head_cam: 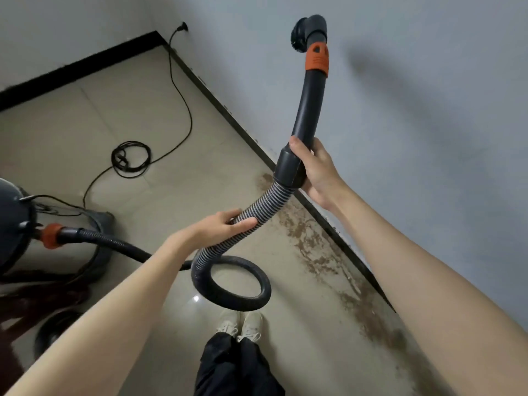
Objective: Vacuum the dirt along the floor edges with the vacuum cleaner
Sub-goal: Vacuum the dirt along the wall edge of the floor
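My right hand grips the dark curved handle tube of the vacuum hose and holds it up in the air. An orange collar and a round brush nozzle top the tube, close to the wall. My left hand holds the ribbed hose just below the handle. The hose loops once above the floor and runs left to the vacuum cleaner body. Brown dirt lies in a strip on the floor along the dark skirting at the right wall.
A black power cord runs from a wall socket in the far corner, coils on the tiles, and reaches the vacuum. My white shoes stand on the tiles below the hose loop. Dark red cloth lies beside the vacuum.
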A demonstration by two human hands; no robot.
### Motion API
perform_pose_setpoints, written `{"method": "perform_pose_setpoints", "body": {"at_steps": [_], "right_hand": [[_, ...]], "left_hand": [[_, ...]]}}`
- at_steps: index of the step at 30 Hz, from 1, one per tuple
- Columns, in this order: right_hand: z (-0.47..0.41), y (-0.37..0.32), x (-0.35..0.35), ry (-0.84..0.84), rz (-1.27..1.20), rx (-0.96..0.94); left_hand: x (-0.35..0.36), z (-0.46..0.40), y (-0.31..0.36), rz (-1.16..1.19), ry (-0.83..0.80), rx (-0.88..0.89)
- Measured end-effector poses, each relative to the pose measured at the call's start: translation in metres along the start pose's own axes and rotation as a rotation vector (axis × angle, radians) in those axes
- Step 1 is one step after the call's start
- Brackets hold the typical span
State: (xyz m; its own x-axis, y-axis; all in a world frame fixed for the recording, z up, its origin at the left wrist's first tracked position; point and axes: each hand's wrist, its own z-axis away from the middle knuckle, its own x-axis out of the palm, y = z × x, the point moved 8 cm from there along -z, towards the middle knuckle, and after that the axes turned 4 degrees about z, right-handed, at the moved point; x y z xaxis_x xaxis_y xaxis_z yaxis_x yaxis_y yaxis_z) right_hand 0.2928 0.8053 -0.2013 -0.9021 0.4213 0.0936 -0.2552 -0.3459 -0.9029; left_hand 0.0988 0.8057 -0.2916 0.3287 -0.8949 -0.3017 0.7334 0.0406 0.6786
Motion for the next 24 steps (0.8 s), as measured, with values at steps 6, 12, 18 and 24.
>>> {"method": "perform_pose_setpoints", "body": {"at_steps": [6, 12, 18, 24], "right_hand": [[-0.012, 0.020, 0.062, -0.010, -0.204, 0.116], [0.001, 0.050, 0.089, -0.048, -0.190, 0.201], [0.027, 0.081, 0.091, -0.056, -0.237, 0.261], [0.037, 0.048, 0.088, -0.091, -0.224, 0.203]], "left_hand": [[-0.091, 0.053, -0.020, -0.219, 0.016, -0.222], [-0.066, 0.082, -0.056, -0.054, -0.078, -0.359], [-0.043, 0.092, -0.096, 0.049, -0.009, -0.328], [-0.068, 0.103, -0.086, 0.039, 0.212, -0.190]]}}
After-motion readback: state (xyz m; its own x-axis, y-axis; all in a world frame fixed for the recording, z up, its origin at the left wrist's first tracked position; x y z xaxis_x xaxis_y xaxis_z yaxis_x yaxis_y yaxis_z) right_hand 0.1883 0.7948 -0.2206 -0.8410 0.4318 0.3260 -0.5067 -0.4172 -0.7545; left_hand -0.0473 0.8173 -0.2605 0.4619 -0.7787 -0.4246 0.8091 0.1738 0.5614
